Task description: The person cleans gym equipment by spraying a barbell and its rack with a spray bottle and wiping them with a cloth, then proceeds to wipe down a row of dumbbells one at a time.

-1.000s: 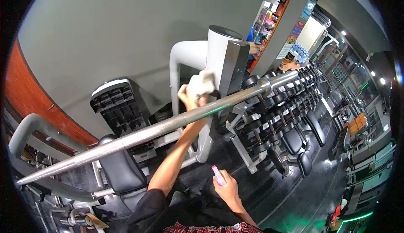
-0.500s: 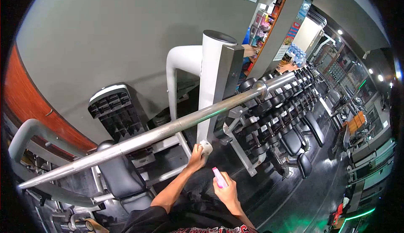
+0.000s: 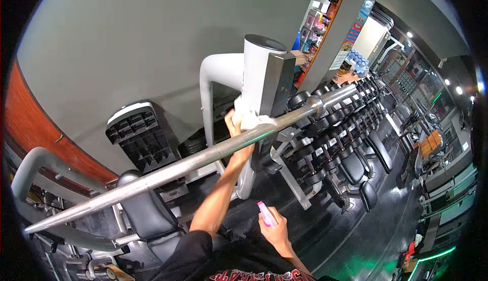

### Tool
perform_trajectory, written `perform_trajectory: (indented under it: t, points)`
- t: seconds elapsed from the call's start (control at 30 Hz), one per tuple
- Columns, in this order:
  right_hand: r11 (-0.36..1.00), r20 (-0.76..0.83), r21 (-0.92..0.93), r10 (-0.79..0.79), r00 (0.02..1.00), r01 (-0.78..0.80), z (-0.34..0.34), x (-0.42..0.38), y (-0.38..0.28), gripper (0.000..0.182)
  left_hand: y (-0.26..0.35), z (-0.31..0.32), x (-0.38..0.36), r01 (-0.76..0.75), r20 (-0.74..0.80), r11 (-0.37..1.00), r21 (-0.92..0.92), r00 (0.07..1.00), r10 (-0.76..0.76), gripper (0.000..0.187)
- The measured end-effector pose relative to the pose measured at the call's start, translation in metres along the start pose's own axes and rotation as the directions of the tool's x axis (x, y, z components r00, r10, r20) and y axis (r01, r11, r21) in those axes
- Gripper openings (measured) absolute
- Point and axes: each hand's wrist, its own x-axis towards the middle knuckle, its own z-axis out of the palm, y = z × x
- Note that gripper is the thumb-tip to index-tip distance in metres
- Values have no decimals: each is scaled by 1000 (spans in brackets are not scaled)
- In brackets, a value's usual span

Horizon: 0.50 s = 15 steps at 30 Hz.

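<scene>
A bunched white cloth (image 3: 247, 118) lies against the front of the white upright post (image 3: 255, 80), with my left hand (image 3: 234, 126) closed on it. My left forearm passes beneath the long metal barbell (image 3: 193, 158), which slants across the view; part of the cloth shows just above the bar. Lower down, my right hand (image 3: 276, 230) is wrapped round a small pink bottle (image 3: 265, 213), held apart from the post and the bar.
A dumbbell rack (image 3: 330, 138) with several dumbbells stands to the right. A black padded bench (image 3: 145, 207) is at the lower left, below the bar. A black plastic step (image 3: 134, 128) leans against the grey wall.
My left hand has moved up the post with the white cloth, from below the bar to the bar's level and just above. The right hand with the pink bottle has barely moved.
</scene>
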Motion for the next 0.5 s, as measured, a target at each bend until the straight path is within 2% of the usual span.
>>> perform_trajectory:
  t: [0.03, 0.07, 0.1, 0.13, 0.17, 0.23, 0.3, 0.33, 0.37, 0.4, 0.47, 0.5]
  points:
    - [1000, -1, 2, -8, 1000, 8, 1, 0, 1, 21, -6, 3, -27, 200, -31, 966, -163, 978, -208, 46]
    - [1000, 2, 3, -8, 1000, 8, 2, -1, 1, 21, -16, -6, -58, 200, 17, 977, -76, 980, -200, 39]
    - [1000, 14, 11, -23, 1000, 22, 2, -1, 2, 20, -23, -15, -95, 284, 91, 952, 116, 951, -295, 34]
    - [999, 25, 18, -40, 999, 40, 3, 1, 2, 20, -25, -21, -116, 322, 85, 939, 117, 939, -333, 35]
    - [999, 27, 18, -44, 999, 43, 4, 2, 2, 20, -37, -28, -139, 492, 137, 871, 1, 862, -487, 34]
    - [997, 9, 25, -70, 998, 69, 6, 3, 1, 19, -34, -37, -140, 729, 219, 684, -32, 673, -707, 33]
    - [997, 9, 30, -77, 997, 77, 7, 3, 2, 19, -30, -32, -111, 599, 97, 797, 76, 791, -604, 30]
    - [996, 7, 38, -82, 997, 82, 8, 2, 2, 19, -23, -30, -86, 600, 187, 800, 21, 784, -593, 33]
    - [996, 10, 41, -82, 997, 82, 9, 3, 1, 19, -30, -23, -57, 465, 138, 884, -52, 880, -455, 36]
    - [997, 23, 36, -74, 997, 73, 8, 3, 0, 19, -7, -23, -14, 243, 124, 968, -61, 964, -234, 39]
    - [998, 34, 29, -59, 998, 58, 8, 2, -1, 18, 2, -9, 51, 157, 34, 977, -146, 988, -154, 38]
    - [998, 26, 35, -59, 998, 58, 9, 2, -1, 18, 1, -3, 74, 227, 69, 945, -234, 974, -217, 36]
